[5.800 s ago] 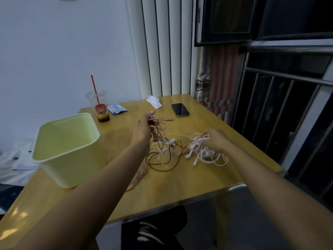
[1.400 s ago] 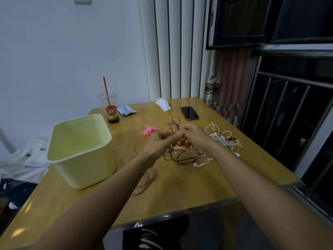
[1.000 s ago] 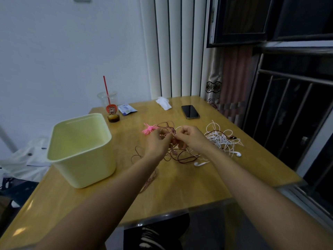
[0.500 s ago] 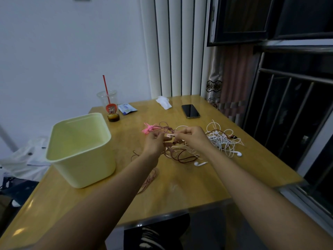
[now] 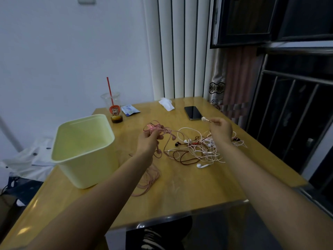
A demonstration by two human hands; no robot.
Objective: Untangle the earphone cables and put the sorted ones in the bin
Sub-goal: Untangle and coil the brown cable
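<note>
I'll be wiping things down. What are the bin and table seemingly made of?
The bin looks like matte pale-green plastic: smooth moulded walls, rolled rim. The table looks like glossy varnished wood, possibly laminate: yellow-brown top showing reflections.

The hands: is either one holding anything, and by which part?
The left hand grips the pink cable around its bunched loops. The right hand pinches a white-tipped cable end just behind the tip.
</note>
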